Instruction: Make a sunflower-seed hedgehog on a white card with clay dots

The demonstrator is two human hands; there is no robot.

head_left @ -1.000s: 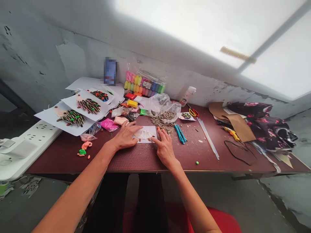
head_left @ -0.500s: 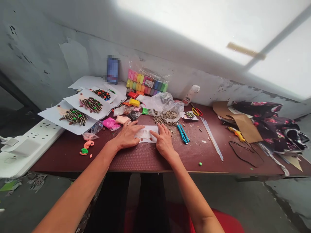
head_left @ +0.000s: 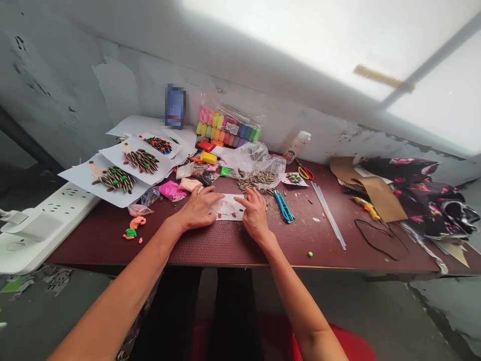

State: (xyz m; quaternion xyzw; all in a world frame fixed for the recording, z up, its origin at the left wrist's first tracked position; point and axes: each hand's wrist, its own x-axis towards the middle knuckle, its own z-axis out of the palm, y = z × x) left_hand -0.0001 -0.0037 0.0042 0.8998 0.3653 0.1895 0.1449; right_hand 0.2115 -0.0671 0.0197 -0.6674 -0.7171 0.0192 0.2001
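A small white card (head_left: 227,215) lies on the dark red table near its front edge, with a pale flattened clay shape (head_left: 226,204) and several small brown dots on it. My left hand (head_left: 198,208) rests on the card's left end, fingers apart, holding nothing. At the right end is my right hand (head_left: 254,213), its index finger stretched over the card's edge and the other fingers apart, also holding nothing. Behind the card lies a pile of striped seeds (head_left: 261,180). Pale pink clay (head_left: 190,185) sits just beyond my left hand.
Seed-covered cards (head_left: 141,160) and a white power strip (head_left: 45,225) are at left. Clay packs (head_left: 225,130) lean on the wall. A blue cutter (head_left: 283,206), scissors (head_left: 305,173), glue sticks (head_left: 328,215), a yellow glue gun (head_left: 366,207) and patterned cloth (head_left: 424,195) lie to the right.
My right hand has shifted slightly to the right and its index finger has drawn back from the clay shape, showing more of the card. My left hand has hardly moved.
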